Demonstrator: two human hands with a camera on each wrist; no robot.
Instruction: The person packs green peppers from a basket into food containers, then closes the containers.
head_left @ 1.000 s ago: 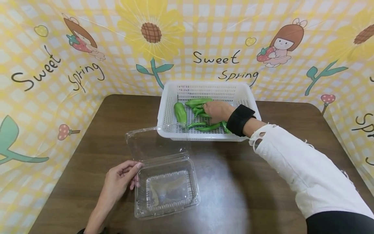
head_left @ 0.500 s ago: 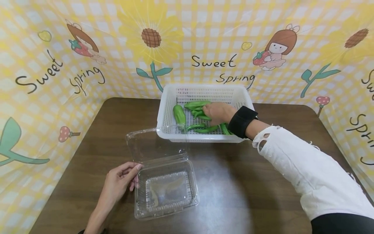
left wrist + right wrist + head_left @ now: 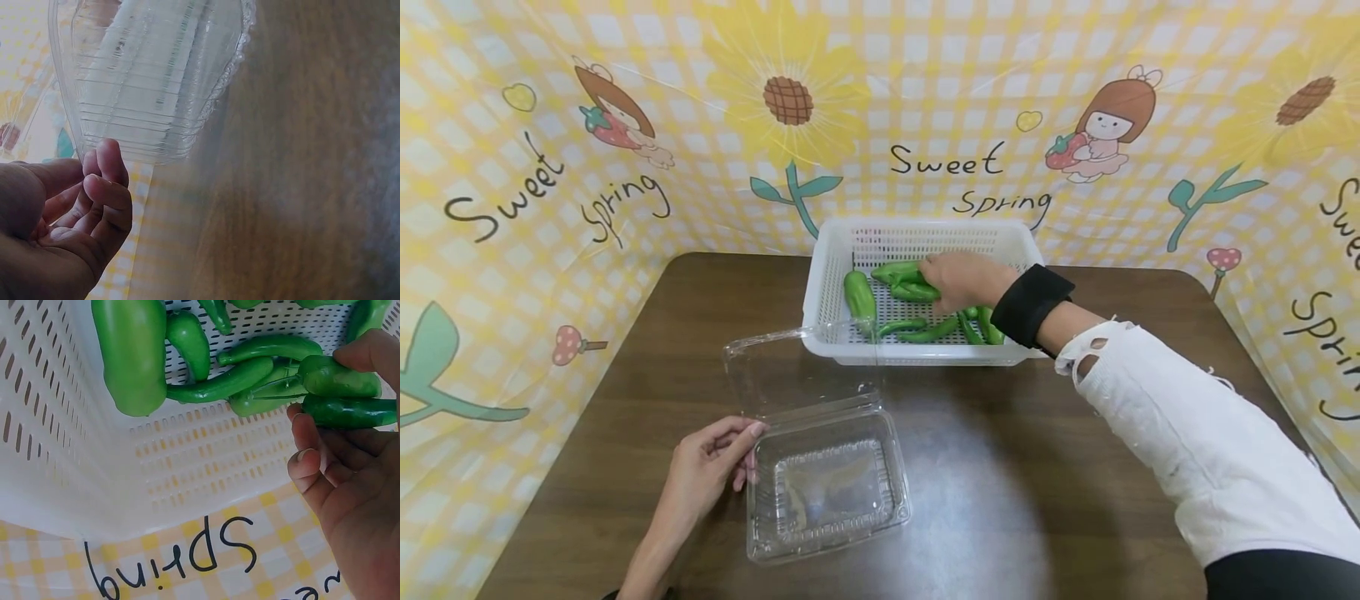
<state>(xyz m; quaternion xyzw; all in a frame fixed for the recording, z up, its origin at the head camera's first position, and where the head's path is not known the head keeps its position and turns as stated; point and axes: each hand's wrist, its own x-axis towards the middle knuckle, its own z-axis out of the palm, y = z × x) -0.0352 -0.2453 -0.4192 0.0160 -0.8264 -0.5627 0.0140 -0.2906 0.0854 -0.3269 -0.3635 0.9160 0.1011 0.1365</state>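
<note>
My left hand (image 3: 703, 462) pinches the left edge of a clear plastic clamshell container (image 3: 831, 496), near its hinge. Its base sits on the table, and the lid (image 3: 805, 371) stands raised toward the white basket (image 3: 917, 357). In the left wrist view, thumb and fingertips meet at the plastic edge. My right hand (image 3: 966, 279) is inside the basket. In the right wrist view, its thumb and fingers hold two green peppers (image 3: 340, 378), one above the other. Several more green peppers (image 3: 859, 296) lie around on the basket floor, including a thick one (image 3: 131, 356).
The basket has slotted walls (image 3: 56, 444) and stands at the back of a brown wooden table (image 3: 647, 375). Behind and beside the table hangs a yellow checked cloth (image 3: 925, 92) with printed flowers and writing.
My right hand has shifted slightly right within the basket, uncovering more of the peppers at its front right. My left hand keeps its hold on the container. The head view has tilted a little.
</note>
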